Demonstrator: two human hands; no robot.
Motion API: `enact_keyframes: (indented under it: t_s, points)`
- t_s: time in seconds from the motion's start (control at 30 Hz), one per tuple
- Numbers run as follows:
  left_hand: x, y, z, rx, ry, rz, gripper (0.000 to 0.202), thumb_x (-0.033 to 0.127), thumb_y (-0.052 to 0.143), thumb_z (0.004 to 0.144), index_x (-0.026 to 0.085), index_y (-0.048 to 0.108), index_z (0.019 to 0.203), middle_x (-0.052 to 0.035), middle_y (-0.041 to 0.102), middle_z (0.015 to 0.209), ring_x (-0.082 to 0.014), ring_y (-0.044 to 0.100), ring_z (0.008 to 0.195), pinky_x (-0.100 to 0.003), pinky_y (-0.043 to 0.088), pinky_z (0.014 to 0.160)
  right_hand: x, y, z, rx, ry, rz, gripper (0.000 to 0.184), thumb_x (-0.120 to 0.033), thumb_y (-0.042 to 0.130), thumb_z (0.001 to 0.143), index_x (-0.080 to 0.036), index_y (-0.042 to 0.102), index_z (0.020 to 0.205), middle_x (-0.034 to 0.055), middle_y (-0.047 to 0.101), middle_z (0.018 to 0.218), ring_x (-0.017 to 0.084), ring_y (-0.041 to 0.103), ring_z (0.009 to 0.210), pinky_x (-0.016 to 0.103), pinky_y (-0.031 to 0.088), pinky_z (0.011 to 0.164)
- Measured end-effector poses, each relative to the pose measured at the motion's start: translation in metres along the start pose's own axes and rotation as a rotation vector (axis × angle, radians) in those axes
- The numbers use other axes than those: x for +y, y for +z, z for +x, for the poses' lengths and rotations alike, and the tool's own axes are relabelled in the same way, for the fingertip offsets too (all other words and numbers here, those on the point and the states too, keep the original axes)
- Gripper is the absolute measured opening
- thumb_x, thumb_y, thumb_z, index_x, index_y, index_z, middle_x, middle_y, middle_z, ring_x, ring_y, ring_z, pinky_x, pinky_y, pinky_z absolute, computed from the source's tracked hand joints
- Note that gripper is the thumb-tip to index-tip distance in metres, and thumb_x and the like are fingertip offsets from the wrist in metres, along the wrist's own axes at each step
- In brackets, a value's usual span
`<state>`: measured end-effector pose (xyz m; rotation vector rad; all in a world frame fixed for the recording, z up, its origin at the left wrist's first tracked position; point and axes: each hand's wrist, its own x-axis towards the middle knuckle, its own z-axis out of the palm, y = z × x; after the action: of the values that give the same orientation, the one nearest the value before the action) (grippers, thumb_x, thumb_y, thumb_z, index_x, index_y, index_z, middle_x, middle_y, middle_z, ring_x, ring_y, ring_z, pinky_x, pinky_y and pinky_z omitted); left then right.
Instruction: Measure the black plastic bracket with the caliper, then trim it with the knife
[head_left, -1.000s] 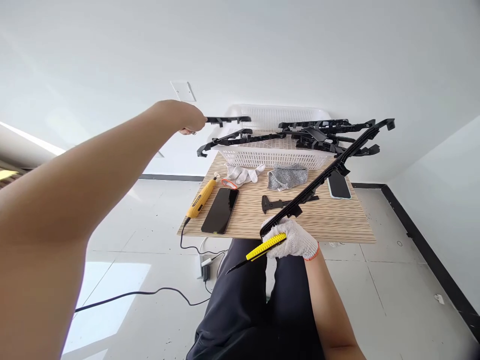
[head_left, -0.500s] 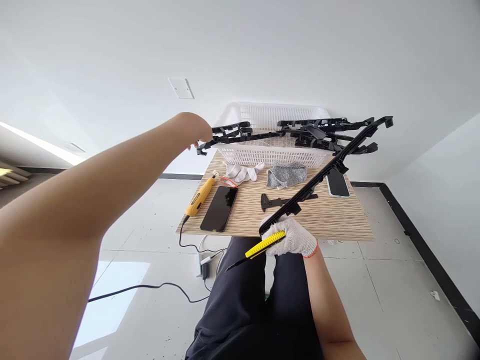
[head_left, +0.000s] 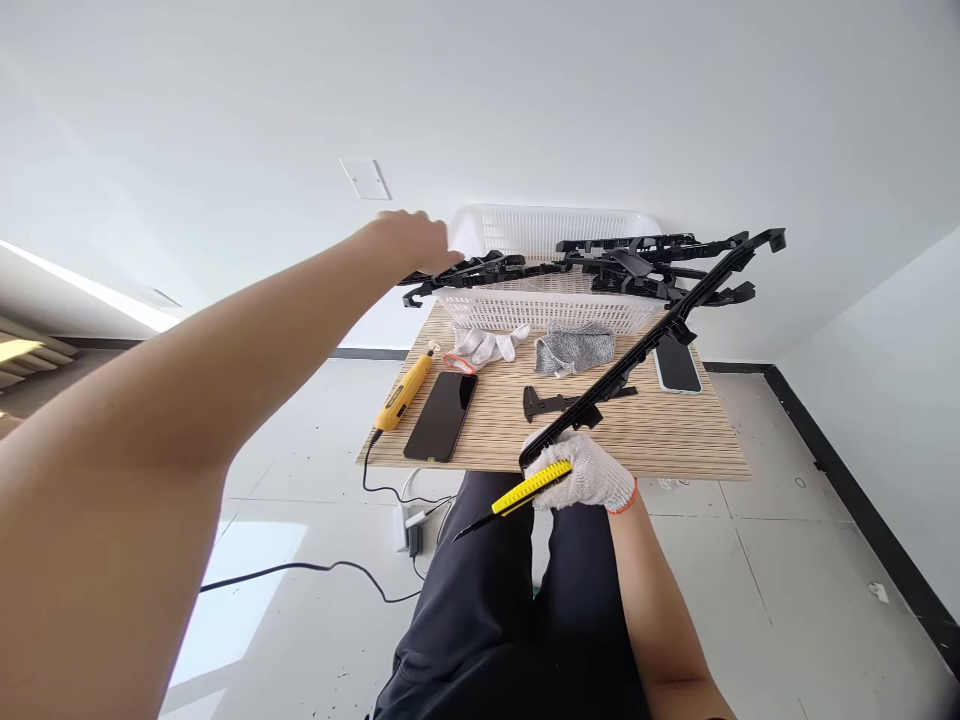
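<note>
My bare left hand (head_left: 411, 240) reaches far forward to the left rim of a white plastic basket (head_left: 555, 305). It rests on a black plastic strip (head_left: 480, 270) that lies across the rim; its fingers are hidden behind the back of the hand. My right hand (head_left: 589, 475) wears a white knit glove. It is closed around a yellow utility knife (head_left: 517, 495) and the near end of a long black plastic strip (head_left: 652, 335) that slants up to the right over the table.
Several black strips (head_left: 645, 262) lie across the basket. On the wooden table (head_left: 675, 440) are a yellow rotary tool (head_left: 401, 395), a dark phone (head_left: 441, 415), white gloves (head_left: 484, 345), a grey glove (head_left: 574, 350), a black caliper (head_left: 551, 403) and a second phone (head_left: 676, 365). Cables (head_left: 337, 570) run over the floor.
My left hand lowered the short black strip from the air onto the basket's left rim and slid right along it. The right hand kept still.
</note>
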<state>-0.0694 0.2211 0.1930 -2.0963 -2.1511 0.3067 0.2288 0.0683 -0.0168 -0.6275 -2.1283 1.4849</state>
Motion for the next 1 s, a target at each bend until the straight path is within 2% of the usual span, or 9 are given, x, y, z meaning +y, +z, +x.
enact_keyframes:
  t_s: [0.03, 0.13, 0.23, 0.4, 0.5, 0.6, 0.7, 0.83, 1.0]
  points:
    - [0.008, 0.001, 0.001, -0.038, 0.022, 0.039, 0.070, 0.061, 0.039, 0.096, 0.008, 0.051, 0.139, -0.0227, 0.051, 0.142, -0.0363, 0.044, 0.132, -0.058, 0.041, 0.105, 0.001, 0.000, 0.000, 0.001, -0.012, -0.008, 0.030, -0.038, 0.088, 0.064, -0.020, 0.079, 0.086, 0.0039, 0.073, 0.089, 0.022, 0.067, 0.100, 0.031, 0.054, 0.090]
    - [0.032, 0.010, 0.010, -0.103, 0.113, 0.121, 0.054, 0.051, 0.044, 0.097, 0.014, 0.060, 0.132, -0.0175, 0.056, 0.137, -0.0334, 0.043, 0.136, -0.047, 0.043, 0.106, 0.004, -0.001, 0.000, 0.002, -0.029, -0.029, 0.031, -0.038, 0.089, 0.063, -0.021, 0.079, 0.087, 0.0042, 0.073, 0.095, 0.022, 0.066, 0.104, 0.032, 0.052, 0.094]
    - [0.046, 0.025, 0.028, -0.119, 0.062, 0.193, 0.047, 0.044, 0.048, 0.095, 0.014, 0.065, 0.127, -0.0187, 0.062, 0.129, -0.0336, 0.050, 0.130, -0.043, 0.045, 0.102, 0.006, 0.000, 0.000, 0.006, -0.019, -0.030, 0.034, -0.039, 0.089, 0.063, -0.020, 0.079, 0.090, 0.0049, 0.073, 0.096, 0.022, 0.066, 0.102, 0.032, 0.053, 0.091]
    - [0.047, 0.043, 0.055, -0.096, 0.004, 0.177, 0.053, 0.047, 0.054, 0.089, 0.018, 0.062, 0.132, -0.0201, 0.065, 0.122, -0.0368, 0.060, 0.117, -0.048, 0.047, 0.096, 0.008, 0.001, 0.000, 0.000, -0.001, 0.004, 0.036, -0.041, 0.089, 0.061, -0.018, 0.079, 0.087, 0.0057, 0.072, 0.098, 0.020, 0.068, 0.090, 0.030, 0.056, 0.081]
    - [0.045, 0.048, 0.061, -0.065, 0.015, 0.152, 0.054, 0.052, 0.055, 0.088, 0.018, 0.064, 0.130, -0.0209, 0.065, 0.121, -0.0393, 0.058, 0.120, -0.052, 0.043, 0.099, 0.008, 0.000, 0.000, -0.018, 0.038, 0.016, 0.035, -0.041, 0.088, 0.062, -0.018, 0.078, 0.086, 0.0057, 0.073, 0.096, 0.018, 0.069, 0.082, 0.029, 0.056, 0.075]
    - [0.045, 0.051, 0.063, 0.027, 0.014, 0.095, 0.057, 0.057, 0.053, 0.088, 0.018, 0.064, 0.128, -0.0205, 0.065, 0.120, -0.0424, 0.051, 0.128, -0.055, 0.037, 0.104, 0.007, 0.000, 0.000, -0.036, 0.059, 0.033, 0.034, -0.041, 0.088, 0.062, -0.018, 0.078, 0.086, 0.0051, 0.073, 0.092, 0.017, 0.069, 0.077, 0.028, 0.056, 0.071]
    - [0.043, 0.050, 0.061, 0.081, 0.000, 0.120, 0.051, 0.048, 0.049, 0.093, 0.014, 0.063, 0.128, -0.0224, 0.065, 0.118, -0.0431, 0.048, 0.132, -0.056, 0.035, 0.105, 0.007, 0.000, 0.000, -0.036, 0.051, 0.038, 0.033, -0.040, 0.088, 0.063, -0.018, 0.078, 0.086, 0.0049, 0.073, 0.092, 0.017, 0.069, 0.078, 0.027, 0.056, 0.071]
    - [0.037, 0.038, 0.048, 0.001, 0.047, 0.186, 0.044, 0.028, 0.040, 0.097, 0.008, 0.056, 0.132, -0.0251, 0.065, 0.118, -0.0393, 0.055, 0.125, -0.050, 0.040, 0.100, 0.007, 0.000, 0.000, -0.023, 0.040, 0.023, 0.033, -0.040, 0.088, 0.063, -0.018, 0.078, 0.085, 0.0044, 0.073, 0.091, 0.017, 0.068, 0.079, 0.027, 0.055, 0.073]
    - [0.029, 0.011, 0.019, 0.010, 0.134, 0.263, 0.041, 0.028, 0.034, 0.100, 0.017, 0.054, 0.134, -0.0198, 0.066, 0.119, -0.0355, 0.058, 0.120, -0.048, 0.042, 0.095, 0.008, 0.000, 0.000, -0.027, 0.038, 0.035, 0.037, -0.042, 0.089, 0.062, -0.017, 0.078, 0.088, 0.0053, 0.073, 0.096, 0.016, 0.068, 0.079, 0.027, 0.056, 0.073]
